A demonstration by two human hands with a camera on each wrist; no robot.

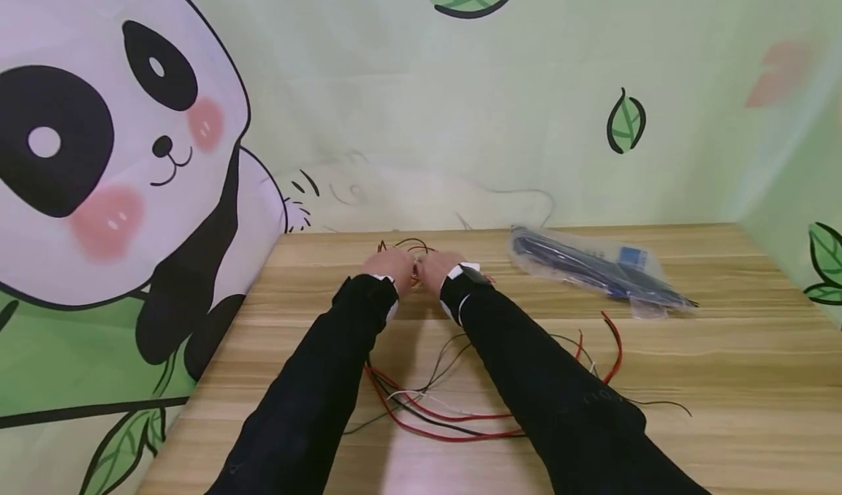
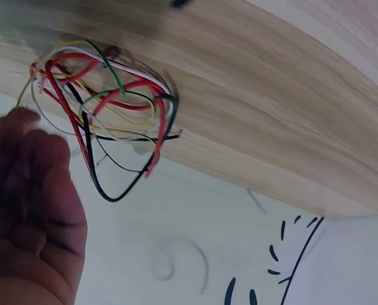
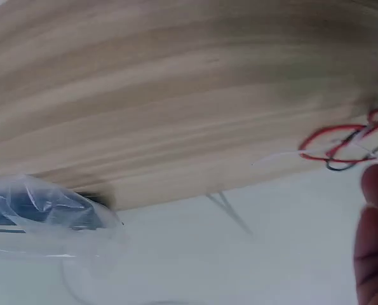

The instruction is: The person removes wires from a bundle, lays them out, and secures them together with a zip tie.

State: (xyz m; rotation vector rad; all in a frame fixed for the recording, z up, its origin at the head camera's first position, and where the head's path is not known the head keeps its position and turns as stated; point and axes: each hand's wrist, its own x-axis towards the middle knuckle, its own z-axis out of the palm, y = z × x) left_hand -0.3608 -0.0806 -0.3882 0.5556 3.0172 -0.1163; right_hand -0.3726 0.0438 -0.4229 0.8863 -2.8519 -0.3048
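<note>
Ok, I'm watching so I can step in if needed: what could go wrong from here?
Wires in the tangle loop across each other, so pulling the yellow wire by the fingertips of the left hand might tighten it.
The right sleeve passes over the loose wires and could drag them if that arm draws back.

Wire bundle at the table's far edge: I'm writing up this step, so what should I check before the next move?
1. Both hands at the bundle: ok; left hand and right hand are close together there.
2. Firm hold: cannot tell; the fingertips are partly hidden.
3. Wire bundle untangled: not ok; coloured strands cross and loop.
4. Plastic bag away from the hands: ok; it lies apart, to their right.
5. Loose wires fully visible: not ok; right sleeve hides part.
</note>
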